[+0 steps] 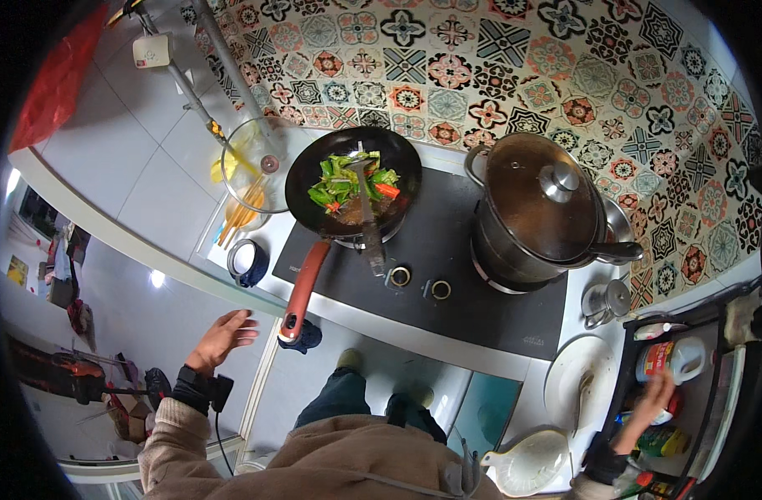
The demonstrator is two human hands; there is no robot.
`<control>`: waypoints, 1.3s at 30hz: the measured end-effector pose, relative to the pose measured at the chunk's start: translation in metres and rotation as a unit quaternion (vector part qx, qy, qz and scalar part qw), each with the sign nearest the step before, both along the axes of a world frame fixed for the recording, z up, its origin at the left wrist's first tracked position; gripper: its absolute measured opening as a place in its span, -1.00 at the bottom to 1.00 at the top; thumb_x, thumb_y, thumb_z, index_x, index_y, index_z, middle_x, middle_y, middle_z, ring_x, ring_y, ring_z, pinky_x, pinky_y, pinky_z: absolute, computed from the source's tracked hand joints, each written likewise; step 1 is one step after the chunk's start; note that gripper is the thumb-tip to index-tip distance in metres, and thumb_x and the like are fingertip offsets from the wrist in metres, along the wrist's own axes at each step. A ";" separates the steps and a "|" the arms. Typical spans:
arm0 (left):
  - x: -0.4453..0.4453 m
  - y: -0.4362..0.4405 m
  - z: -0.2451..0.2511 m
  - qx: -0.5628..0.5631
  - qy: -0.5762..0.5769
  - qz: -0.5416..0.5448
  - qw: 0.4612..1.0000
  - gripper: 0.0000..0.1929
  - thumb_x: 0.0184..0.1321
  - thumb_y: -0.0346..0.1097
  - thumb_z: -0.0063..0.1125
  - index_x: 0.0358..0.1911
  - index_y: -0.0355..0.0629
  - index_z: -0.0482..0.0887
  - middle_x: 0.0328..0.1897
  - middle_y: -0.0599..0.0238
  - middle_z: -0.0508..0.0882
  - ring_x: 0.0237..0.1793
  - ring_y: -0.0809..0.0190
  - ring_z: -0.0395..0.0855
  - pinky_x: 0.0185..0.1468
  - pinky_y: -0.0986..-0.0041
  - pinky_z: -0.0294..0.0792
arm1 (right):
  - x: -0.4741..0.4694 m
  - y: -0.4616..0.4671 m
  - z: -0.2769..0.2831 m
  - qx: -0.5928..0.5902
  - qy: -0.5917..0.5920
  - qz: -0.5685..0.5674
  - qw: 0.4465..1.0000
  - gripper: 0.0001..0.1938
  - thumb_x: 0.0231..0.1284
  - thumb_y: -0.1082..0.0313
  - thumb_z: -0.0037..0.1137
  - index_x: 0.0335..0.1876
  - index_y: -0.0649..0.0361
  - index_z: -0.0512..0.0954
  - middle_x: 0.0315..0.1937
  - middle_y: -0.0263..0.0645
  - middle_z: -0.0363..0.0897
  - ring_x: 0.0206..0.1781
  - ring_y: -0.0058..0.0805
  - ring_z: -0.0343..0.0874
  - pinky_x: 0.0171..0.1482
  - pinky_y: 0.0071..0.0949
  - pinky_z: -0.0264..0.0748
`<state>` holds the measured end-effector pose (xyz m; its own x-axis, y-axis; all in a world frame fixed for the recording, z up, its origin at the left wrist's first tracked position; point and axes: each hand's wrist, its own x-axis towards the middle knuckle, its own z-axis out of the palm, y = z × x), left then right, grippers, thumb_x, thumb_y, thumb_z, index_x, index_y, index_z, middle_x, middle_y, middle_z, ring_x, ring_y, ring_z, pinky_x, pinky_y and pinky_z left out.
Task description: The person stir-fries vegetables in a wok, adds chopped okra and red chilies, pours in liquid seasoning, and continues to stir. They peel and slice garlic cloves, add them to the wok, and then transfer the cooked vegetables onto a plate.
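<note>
My left hand is held out empty, fingers apart, left of the red handle of a black wok. Green and red peppers lie in the wok, with a metal spatula resting across them and over the rim. At the right, my right hand is blurred, over a dark rack of bottles. It is in front of a large clear plastic jug with a red label; whether it touches anything cannot be told. The wok sits on a black cooktop.
A lidded steel pot sits on the right burner. Nearby are a metal canister, a white plate with a spoon and a white bowl. Left of the wok are a glass lid, wooden chopsticks and a cup.
</note>
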<state>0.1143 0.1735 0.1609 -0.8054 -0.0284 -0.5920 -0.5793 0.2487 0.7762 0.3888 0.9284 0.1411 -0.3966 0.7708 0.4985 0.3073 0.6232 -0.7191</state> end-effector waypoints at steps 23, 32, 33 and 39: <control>-0.094 0.101 -0.069 0.552 -0.209 -0.204 0.782 -0.76 0.36 -0.09 0.14 -0.32 -0.05 0.47 -0.43 0.41 0.53 -0.43 0.39 0.46 -0.27 0.46 0.39 | -0.255 -0.496 0.116 0.134 -0.336 0.301 0.882 -0.49 0.15 0.50 0.13 0.27 0.04 0.46 -0.38 -0.10 0.44 -0.49 -0.15 0.57 -0.45 -0.24 0.53; -0.097 0.100 -0.066 0.538 -0.198 -0.235 0.785 -0.77 0.40 -0.10 0.07 -0.27 -0.08 0.45 -0.42 0.38 0.52 -0.38 0.38 0.45 -0.22 0.47 0.38 | -0.330 -0.510 0.043 0.177 -0.302 0.237 0.906 -0.40 0.10 0.53 0.08 0.33 -0.04 0.37 -0.33 -0.02 0.52 -0.42 -0.05 0.64 -0.38 -0.19 0.59; -0.097 0.100 -0.066 0.543 -0.198 -0.237 0.781 -0.77 0.41 -0.10 0.07 -0.27 -0.08 0.45 -0.43 0.38 0.51 -0.38 0.38 0.45 -0.21 0.47 0.38 | -0.325 -0.494 0.049 0.135 -0.306 0.216 0.917 -0.42 0.12 0.56 0.05 0.32 -0.02 0.38 -0.30 -0.01 0.56 -0.40 -0.04 0.65 -0.36 -0.20 0.59; -0.097 0.101 -0.067 0.554 -0.185 -0.248 0.773 -0.79 0.43 -0.11 0.01 -0.27 -0.05 0.44 -0.40 0.37 0.52 -0.39 0.39 0.43 -0.21 0.47 0.36 | -0.333 -0.431 0.070 0.084 -0.258 0.224 0.936 -0.68 0.42 0.40 -0.19 0.23 0.19 0.37 -0.45 0.03 0.57 -0.52 -0.20 0.60 -0.48 -0.33 0.49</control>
<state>0.0173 0.2747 0.0935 -0.3245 0.9193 -0.2226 -0.8590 -0.1879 0.4762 0.0559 0.4978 0.2106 -0.8826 0.3971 0.2517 0.2670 0.8640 -0.4269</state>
